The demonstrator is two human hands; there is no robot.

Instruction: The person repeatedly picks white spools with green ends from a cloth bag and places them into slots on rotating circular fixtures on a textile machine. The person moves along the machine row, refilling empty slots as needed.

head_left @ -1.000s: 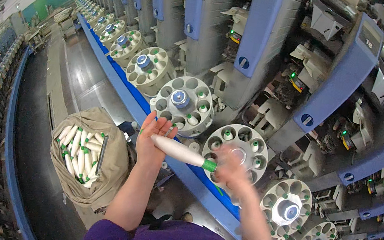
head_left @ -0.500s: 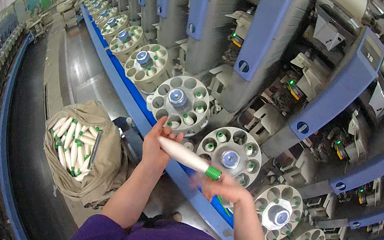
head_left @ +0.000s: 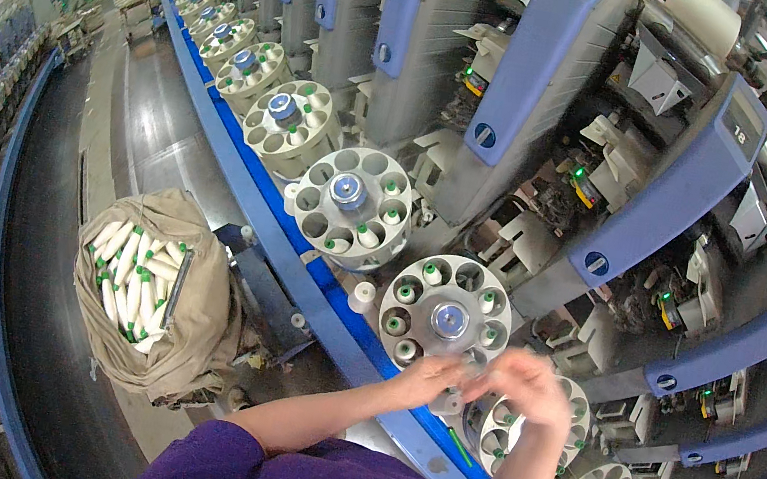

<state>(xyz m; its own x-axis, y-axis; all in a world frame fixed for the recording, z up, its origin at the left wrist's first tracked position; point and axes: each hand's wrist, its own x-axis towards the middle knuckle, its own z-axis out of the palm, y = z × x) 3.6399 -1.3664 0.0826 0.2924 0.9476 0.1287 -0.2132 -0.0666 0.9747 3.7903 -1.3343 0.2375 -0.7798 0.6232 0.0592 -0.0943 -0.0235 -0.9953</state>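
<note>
My left hand (head_left: pixel 426 381) and my right hand (head_left: pixel 526 387) meet at the near rim of a round, pale bobbin magazine (head_left: pixel 424 319). The left fingers are pressed together. Blurred by motion, the right hand curls with its fingertips close to the left ones. Whatever lies between the fingertips is too small or hidden to tell. White yarn bobbins with green tips stand in several pockets of this magazine, one bobbin (head_left: pixel 406 351) just beyond my left hand. No long bobbin shows in either hand.
A beige cloth sack (head_left: pixel 211 332) full of white, green-ended bobbins (head_left: pixel 124 262) stands at the left. Blue winding machine columns (head_left: pixel 523 70) line the right, with more round magazines (head_left: pixel 353 209) along a blue rail (head_left: pixel 333 297). A small white spool (head_left: pixel 362 297) sits beside the rail.
The white bobbin with the green end has left my hands. My left hand has moved right, to the magazine's near rim. My right hand has shifted right, and both hands now meet.
</note>
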